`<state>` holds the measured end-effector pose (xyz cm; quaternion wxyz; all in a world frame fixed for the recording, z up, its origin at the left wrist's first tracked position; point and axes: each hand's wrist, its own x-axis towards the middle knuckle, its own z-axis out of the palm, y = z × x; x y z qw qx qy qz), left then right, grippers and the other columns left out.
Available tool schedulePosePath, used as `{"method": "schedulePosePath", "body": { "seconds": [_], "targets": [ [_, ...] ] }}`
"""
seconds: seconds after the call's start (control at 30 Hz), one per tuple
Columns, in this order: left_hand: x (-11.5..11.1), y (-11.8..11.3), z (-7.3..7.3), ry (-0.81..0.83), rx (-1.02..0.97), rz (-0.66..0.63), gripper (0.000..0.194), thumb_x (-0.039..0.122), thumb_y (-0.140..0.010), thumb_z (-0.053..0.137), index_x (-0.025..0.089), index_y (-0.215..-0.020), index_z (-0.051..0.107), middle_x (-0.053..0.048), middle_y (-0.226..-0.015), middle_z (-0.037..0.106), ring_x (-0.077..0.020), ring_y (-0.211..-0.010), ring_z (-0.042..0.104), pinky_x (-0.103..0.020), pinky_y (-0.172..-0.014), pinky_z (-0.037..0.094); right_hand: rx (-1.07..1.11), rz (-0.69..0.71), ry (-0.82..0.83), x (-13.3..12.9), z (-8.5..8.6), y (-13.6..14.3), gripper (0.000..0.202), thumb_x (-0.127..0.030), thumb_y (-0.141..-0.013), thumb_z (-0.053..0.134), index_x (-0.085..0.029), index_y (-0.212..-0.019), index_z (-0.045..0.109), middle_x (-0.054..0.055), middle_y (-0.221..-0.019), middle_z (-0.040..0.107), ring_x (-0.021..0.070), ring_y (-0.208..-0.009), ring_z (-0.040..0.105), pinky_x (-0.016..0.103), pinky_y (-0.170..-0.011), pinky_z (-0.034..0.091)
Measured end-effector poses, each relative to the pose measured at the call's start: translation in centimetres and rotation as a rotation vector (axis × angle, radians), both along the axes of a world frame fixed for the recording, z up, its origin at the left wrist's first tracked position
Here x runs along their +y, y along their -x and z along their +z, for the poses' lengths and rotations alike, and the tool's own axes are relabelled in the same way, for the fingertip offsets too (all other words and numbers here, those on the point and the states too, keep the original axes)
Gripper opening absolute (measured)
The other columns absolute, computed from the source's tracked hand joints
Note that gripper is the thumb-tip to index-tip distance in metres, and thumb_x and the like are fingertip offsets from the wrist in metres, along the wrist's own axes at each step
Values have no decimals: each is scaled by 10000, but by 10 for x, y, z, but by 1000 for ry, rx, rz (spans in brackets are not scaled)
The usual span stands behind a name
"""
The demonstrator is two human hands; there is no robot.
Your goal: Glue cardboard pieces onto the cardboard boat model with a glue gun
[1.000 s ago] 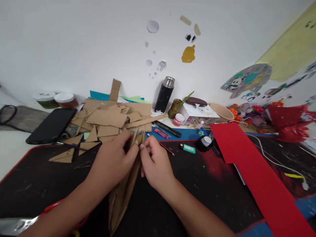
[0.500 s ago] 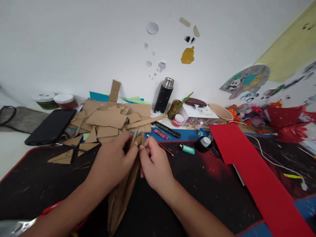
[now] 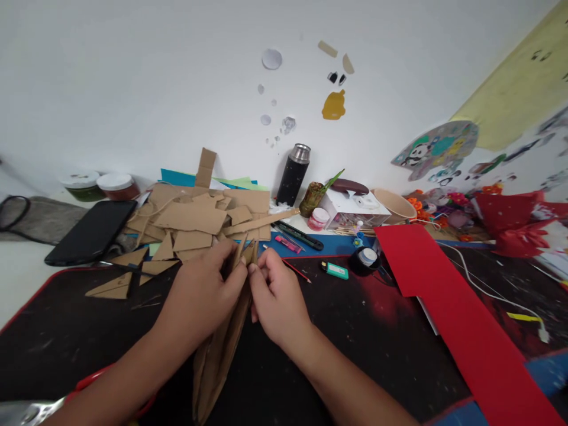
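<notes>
A long folded piece of brown cardboard (image 3: 222,355) stands on edge over the dark mat, narrowing to pointed tips at its far end. My left hand (image 3: 208,287) is closed on its far left side, thumb and fingers pinching near the tips. Close beside it, my right hand (image 3: 277,293) pinches the same end from the right, thumb against the cardboard. The two thumbs almost meet. Under my left forearm lie scissors with red handles (image 3: 95,377), partly covered. Just beyond my hands is a pile of cardboard scraps (image 3: 190,216).
A black bottle (image 3: 293,177) stands by the wall. On the mat are a green lighter (image 3: 335,270), a red pencil (image 3: 296,270), a dark pot (image 3: 364,260) and a long red sheet (image 3: 452,313). A black phone (image 3: 91,231) lies at left.
Both hands keep their pinch on the cardboard, with hardly any movement. The whole view has shifted slightly, the wall items sitting a little lower.
</notes>
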<state>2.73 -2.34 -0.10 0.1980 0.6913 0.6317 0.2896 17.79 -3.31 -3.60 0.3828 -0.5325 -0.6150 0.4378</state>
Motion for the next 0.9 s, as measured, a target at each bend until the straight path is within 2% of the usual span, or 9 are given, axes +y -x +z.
{"method": "schedulePosePath", "body": {
  "seconds": [0.9],
  "targets": [
    [0,-2,3,38,2,8,194,446,-854,417,277,-773,468,-9,-694,570,-239,-675,550,-356,-675,343,10,8,-21,-1,-1,1,204,-298,-1080,494,-272,-886,435,-98,-559,517,133,-446,530,228,-500,334]
  ]
}}
